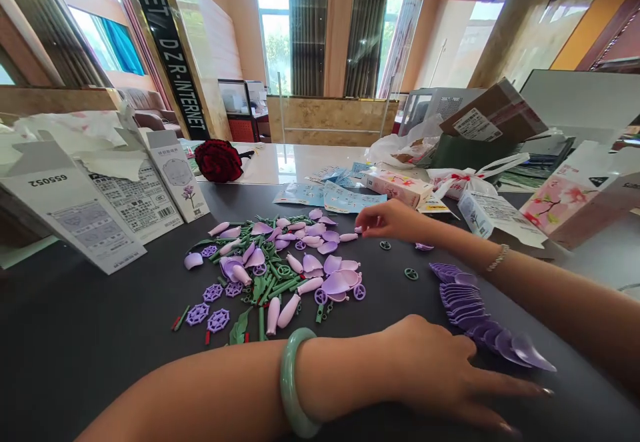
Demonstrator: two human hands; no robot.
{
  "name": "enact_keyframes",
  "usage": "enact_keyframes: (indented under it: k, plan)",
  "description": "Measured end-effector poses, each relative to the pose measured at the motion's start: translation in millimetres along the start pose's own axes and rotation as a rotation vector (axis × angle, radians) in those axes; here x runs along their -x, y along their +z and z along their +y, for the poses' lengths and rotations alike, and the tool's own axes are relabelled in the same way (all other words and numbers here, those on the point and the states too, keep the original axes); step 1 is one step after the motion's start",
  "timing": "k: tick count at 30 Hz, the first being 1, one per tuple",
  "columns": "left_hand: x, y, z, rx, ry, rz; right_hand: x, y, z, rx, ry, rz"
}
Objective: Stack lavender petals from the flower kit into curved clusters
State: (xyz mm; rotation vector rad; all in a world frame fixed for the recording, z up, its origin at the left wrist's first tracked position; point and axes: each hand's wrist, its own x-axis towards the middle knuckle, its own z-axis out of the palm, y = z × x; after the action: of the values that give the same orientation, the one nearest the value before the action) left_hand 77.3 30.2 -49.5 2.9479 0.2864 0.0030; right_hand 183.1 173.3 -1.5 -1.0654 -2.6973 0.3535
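My left hand [435, 362], with a green bangle on its wrist, stretches across the front of the dark table. Its fingers are extended and apart, just in front of a fanned row of purple petal pieces [465, 305]. My right hand [383, 219] reaches in from the right, its fingers curled together at the right edge of a loose pile. Something small and pale pink shows at its fingertips; I cannot make out what it is. The pile holds lilac petals [340, 282], pink bud-shaped pieces [289, 311], green stems [285, 287] and purple wheel-like pieces [219, 321].
Two small green rings [411, 273] lie between the pile and the petal row. Blue printed packets [353, 199] and a pink floral box [395, 185] are behind. An opened white carton [75, 209] stands left, near a dark red flower [219, 161]. Boxes and bags crowd the right.
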Motion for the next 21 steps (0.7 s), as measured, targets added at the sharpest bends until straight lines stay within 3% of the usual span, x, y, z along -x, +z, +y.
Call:
enact_keyframes:
  k: [5,9,21]
  plan:
    - [0.5,-0.6,-0.5,0.01,0.008,-0.011,-29.2,27.0,-31.3,0.058,-0.156,-0.098]
    - [0.9,-0.3,-0.8,0.032,-0.001,-0.017,-36.0,34.6,-44.0,0.111,-0.179,-0.152]
    - [-1.4,3.8,-1.5,0.037,0.016,-0.007,-16.6,28.0,-31.6,-0.003,-0.119,-0.178]
